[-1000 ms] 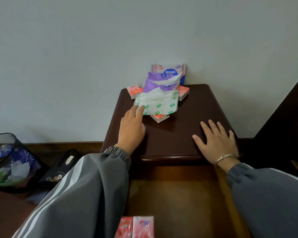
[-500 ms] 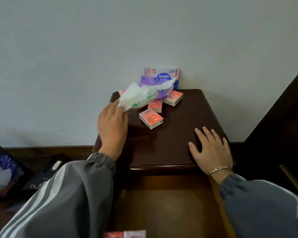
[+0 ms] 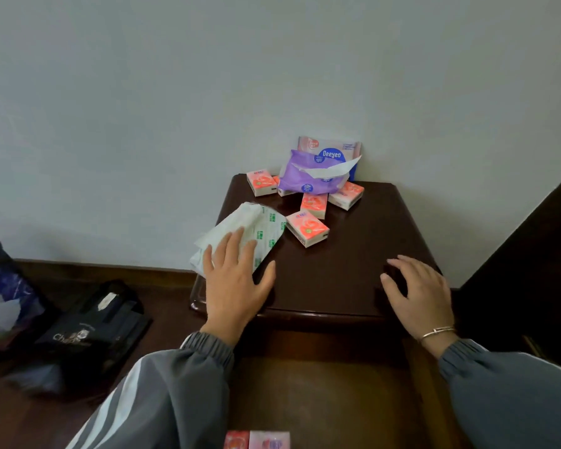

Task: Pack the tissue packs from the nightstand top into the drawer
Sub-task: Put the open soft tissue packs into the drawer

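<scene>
Left hand (image 3: 234, 286), fingers (image 3: 237, 241) spread flat, has lowered the green-printed tissue pack (image 3: 259, 228) from mid-air onto the nightstand top (image 3: 337, 280), where it overhangs the left edge beside the fingertips, likely one pull from the open drawer (image 3: 321, 400) behind the wrist. Pink packs (image 3: 306, 228) and a purple pack (image 3: 308, 179) wait beyond the fingertips. The right hand (image 3: 421, 293), fingers loosely curved, rests near the front edge, with open room between the wrists.
</scene>
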The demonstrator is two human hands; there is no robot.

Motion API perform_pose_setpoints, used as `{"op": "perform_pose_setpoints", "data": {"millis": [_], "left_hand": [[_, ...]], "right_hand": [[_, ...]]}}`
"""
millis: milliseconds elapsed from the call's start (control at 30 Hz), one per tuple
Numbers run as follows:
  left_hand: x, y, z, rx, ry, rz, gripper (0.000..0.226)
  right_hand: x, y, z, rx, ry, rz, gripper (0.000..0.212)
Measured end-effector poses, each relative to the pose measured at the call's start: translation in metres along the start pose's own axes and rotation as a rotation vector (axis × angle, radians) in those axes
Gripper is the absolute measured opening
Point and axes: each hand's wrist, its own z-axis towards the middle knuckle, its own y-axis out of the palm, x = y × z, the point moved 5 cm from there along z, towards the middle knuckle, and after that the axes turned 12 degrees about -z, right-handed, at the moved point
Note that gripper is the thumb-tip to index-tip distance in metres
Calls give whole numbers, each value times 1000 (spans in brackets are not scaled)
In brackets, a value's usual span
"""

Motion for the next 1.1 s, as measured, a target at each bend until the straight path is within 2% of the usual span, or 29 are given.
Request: {"op": "perform_pose_setpoints", "data": {"millis": [100, 200, 300, 467, 533, 600, 667, 767, 867, 1000, 1100], "left_hand": [[-10, -5, 5, 99, -122, -47, 59], [-21, 4, 11, -9, -283, -61, 64], [-23, 15, 10, -110, -302, 70, 61], [-25, 17, 12, -110, -388, 123, 56], [-26, 18, 10, -107, -405, 103, 54], [-26, 15, 9, -76, -402, 73, 53], [-26, 12, 9, -36, -397, 57, 55], [-26, 9, 8, 22, -397, 23, 57], [-25, 7, 7, 76, -408, -14, 59], [-25, -3, 4, 220, -455, -73, 62], [-28, -12, -1, 409, -480, -273, 57]], "right_hand": [[-5, -12, 21, 87, 66, 269, 24], [-27, -17, 70, 58, 162, 473, 21], [-49, -12, 124, 22, 227, 506, 27], [-58, 7, 194, -84, 638, 833, 57], [-62, 15, 212, -130, 690, 889, 54], [-75, 26, 220, -202, 688, 1041, 37], [-88, 36, 222, -310, 642, 1118, 37], [-98, 46, 222, -474, 595, 1047, 45], [-98, 46, 215, -617, 594, 956, 43], [-94, 45, 208, -634, 600, 993, 37], [-95, 37, 204, -534, 541, 1159, 29]]}}
